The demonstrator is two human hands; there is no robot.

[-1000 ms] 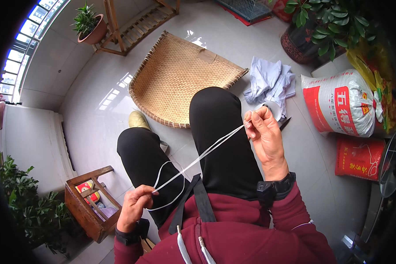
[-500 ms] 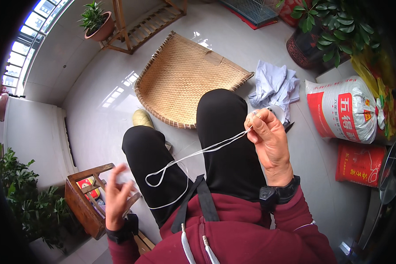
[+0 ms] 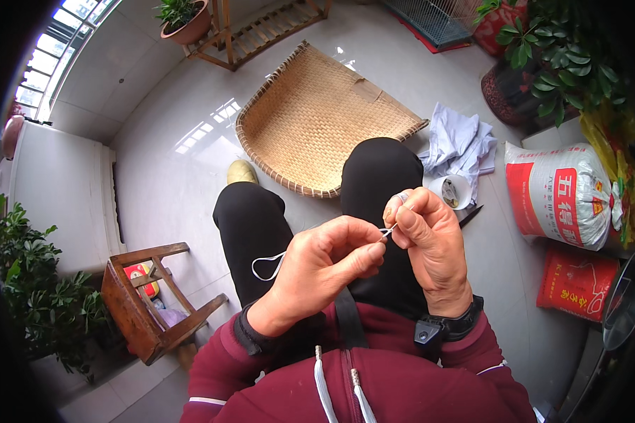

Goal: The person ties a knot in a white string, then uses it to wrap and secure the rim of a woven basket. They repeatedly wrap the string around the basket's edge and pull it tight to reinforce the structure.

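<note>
My left hand (image 3: 317,275) pinches a thin white cord (image 3: 267,278) in front of my lap, its fingertips almost meeting those of my right hand (image 3: 430,257). My right hand's fingers are curled round the cord's end and what looks like a thin needle, too small to be sure. A silvery ring sits on one right finger. A loop of cord hangs over my left thigh. Beyond my right hand lie a round white container (image 3: 450,190), a dark blade (image 3: 470,217) and crumpled pale cloth (image 3: 451,141).
A woven bamboo tray (image 3: 310,120) lies beyond my knees. A wooden stool (image 3: 137,324), plants (image 3: 35,296) and a white cabinet (image 3: 67,197) stand left. A large sack (image 3: 536,197), red package (image 3: 575,285) and potted plant (image 3: 508,92) are right. A wooden rack (image 3: 261,32) stands behind.
My left hand let go of the stretched cord, opened, then came across to pinch it beside my right hand. The taut lines have slackened into a loop. The view has shifted slightly.
</note>
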